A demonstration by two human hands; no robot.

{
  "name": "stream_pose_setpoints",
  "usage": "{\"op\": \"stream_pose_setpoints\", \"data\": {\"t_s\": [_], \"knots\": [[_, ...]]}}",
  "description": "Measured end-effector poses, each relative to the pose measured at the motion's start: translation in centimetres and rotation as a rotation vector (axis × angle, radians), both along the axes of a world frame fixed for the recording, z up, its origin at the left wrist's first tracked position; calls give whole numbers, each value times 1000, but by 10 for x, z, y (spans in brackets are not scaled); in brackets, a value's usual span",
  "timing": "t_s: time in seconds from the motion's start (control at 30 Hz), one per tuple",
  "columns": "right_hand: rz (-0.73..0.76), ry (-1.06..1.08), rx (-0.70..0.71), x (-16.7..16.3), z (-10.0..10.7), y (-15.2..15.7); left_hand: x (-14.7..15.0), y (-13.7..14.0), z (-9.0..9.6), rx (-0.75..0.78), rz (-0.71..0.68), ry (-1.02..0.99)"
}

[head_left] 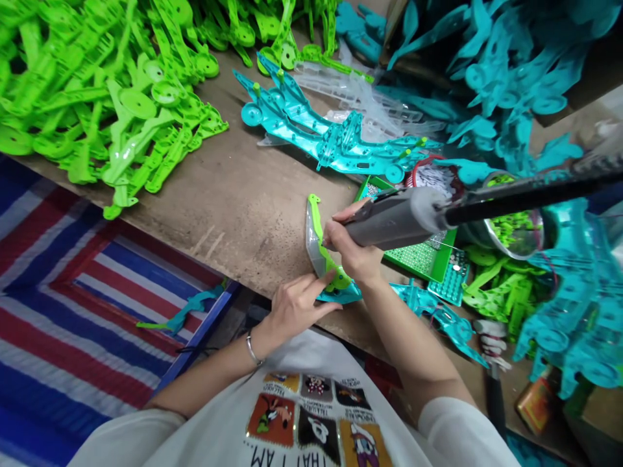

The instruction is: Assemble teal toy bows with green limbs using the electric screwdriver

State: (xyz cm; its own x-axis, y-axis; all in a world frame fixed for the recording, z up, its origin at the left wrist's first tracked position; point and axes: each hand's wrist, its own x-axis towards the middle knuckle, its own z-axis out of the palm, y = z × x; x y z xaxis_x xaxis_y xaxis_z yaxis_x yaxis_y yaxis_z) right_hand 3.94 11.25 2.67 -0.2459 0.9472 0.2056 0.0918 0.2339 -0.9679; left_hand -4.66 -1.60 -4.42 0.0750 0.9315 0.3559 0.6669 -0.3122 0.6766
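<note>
My right hand (357, 253) is wrapped round a grey electric screwdriver (394, 220), which lies slanted with its cable end to the right. Its tip is hidden behind my fingers, over a lime green plastic piece (341, 280). That piece sits on a teal plastic frame (348, 295), with a clear grey plastic strip (314, 250) along its side. With finger and thumb, my left hand (299, 301) grips the green and teal assembly at the table's near edge.
Lime green parts (136, 104) pile up at the left. Two teal frames (335, 139) lie farther back, near clear parts (360, 97). On the right are a green tray (418, 259), a bowl of small green pieces (516, 224), a hammer (494, 383) and teal parts (579, 305).
</note>
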Motion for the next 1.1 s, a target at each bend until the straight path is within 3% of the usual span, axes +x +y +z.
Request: {"op": "stream_pose_setpoints", "data": {"t_s": [0.3, 0.47, 0.57, 0.8, 1.1], "knots": [[210, 42, 7, 5, 8, 12, 0, 0, 2, 8, -7, -10], [-185, 267, 220, 32, 4, 30, -1, 0, 4, 17, -14, 2], [-313, 298, 221, 41, -3, 42, 0, 0, 4, 25, -2, 12], [-379, 213, 154, 42, -20, 50, 0, 1, 5, 10, 0, 16], [-358, 173, 142, 43, -17, 53, 0, 0, 5, 0, -6, 14]]}}
